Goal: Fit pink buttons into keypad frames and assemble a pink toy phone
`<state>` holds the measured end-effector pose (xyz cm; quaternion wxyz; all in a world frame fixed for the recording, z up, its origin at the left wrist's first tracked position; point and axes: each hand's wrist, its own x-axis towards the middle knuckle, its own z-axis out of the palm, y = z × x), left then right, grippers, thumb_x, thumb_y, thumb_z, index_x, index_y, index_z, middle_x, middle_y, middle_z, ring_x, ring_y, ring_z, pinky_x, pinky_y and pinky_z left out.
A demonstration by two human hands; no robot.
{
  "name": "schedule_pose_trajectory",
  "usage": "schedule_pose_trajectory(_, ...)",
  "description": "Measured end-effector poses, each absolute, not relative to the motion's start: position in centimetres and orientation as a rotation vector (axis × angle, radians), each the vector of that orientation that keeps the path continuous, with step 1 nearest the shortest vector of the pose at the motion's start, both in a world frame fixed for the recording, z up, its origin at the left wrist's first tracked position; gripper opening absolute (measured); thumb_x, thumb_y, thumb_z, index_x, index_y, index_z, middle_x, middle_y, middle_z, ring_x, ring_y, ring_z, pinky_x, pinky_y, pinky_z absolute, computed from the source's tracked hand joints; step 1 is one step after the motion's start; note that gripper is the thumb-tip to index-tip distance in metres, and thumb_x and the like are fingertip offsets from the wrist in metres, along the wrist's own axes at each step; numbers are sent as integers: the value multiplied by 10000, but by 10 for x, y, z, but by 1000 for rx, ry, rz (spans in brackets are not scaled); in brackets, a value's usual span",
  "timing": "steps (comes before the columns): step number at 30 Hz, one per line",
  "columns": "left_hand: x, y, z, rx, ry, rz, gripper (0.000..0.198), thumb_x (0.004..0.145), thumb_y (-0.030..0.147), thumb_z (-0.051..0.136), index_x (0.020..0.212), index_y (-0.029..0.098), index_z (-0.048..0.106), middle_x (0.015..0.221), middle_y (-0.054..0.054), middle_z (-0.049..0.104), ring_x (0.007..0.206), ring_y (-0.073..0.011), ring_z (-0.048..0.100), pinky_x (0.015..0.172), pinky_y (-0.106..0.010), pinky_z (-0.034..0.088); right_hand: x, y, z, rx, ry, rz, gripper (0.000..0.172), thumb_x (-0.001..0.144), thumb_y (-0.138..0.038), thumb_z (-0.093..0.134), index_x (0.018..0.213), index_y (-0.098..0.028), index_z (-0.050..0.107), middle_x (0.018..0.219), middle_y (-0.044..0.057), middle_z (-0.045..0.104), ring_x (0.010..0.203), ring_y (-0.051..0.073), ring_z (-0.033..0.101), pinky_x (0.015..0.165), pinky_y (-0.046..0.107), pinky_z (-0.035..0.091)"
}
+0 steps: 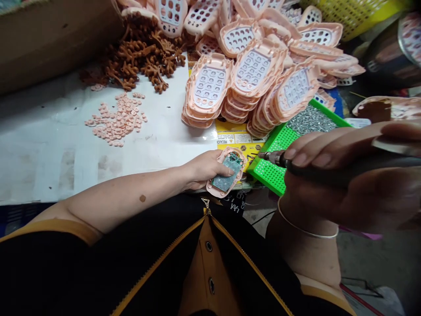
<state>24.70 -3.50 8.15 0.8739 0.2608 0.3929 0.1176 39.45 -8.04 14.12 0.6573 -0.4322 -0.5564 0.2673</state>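
My left hand (pixel 210 169) grips a pink plastic phone shell (pixel 215 189) at the table's front edge, thumb across its inside. A green circuit board (pixel 234 159) sits in the shell, partly covered by a grey plate. Close to the camera, my right hand (pixel 332 175) is wrapped around a dark electric screwdriver (pixel 345 169). Its metal tip (pixel 268 156) points left, over the edge of a green perforated tray (pixel 271 175) and apart from the shell. Silvery screws (pixel 307 119) are heaped in the far part of that tray.
Stacked pink shells with white keypads (pixel 210 87) stand behind the tray, with a loose pile beyond. Brown plastic pieces (pixel 141 57) and small pink parts (pixel 118 118) lie on the white tabletop (pixel 158 145). A cardboard box (pixel 59 39) is at far left, a yellow basket (pixel 348 15) at far right.
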Motion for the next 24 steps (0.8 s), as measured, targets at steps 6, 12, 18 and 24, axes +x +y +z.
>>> schedule_pose_trajectory(6,246,-34,81,550,819,232,262,686,-30,605,911,104,609,781,-62,694,636,-136,647,661,-285,518,424,-92,118,-967,-1182,313,277,841,-423,620,636,-248,556,557,-35,360,432,114,411,414,292,391)
schedule_pose_trajectory(12,248,-34,84,552,836,251,289,669,-33,622,925,99,611,782,-61,698,647,-130,652,675,-272,528,431,-99,98,-1005,-1132,272,289,820,-461,655,654,-256,537,537,-59,331,411,107,392,416,281,372)
schedule_pose_trajectory(18,248,-34,84,541,835,264,287,658,-26,634,919,92,619,779,-64,698,645,-133,655,680,-276,526,425,-103,93,-1055,-1016,315,273,799,-475,679,712,-262,532,579,-63,414,436,129,426,459,332,396)
schedule_pose_trajectory(24,247,-35,84,532,839,265,302,665,-31,630,940,93,616,798,-75,707,671,-148,666,712,-300,530,430,-104,90,-1042,-1019,390,311,767,-503,701,656,-266,533,577,-59,409,445,122,413,453,340,392)
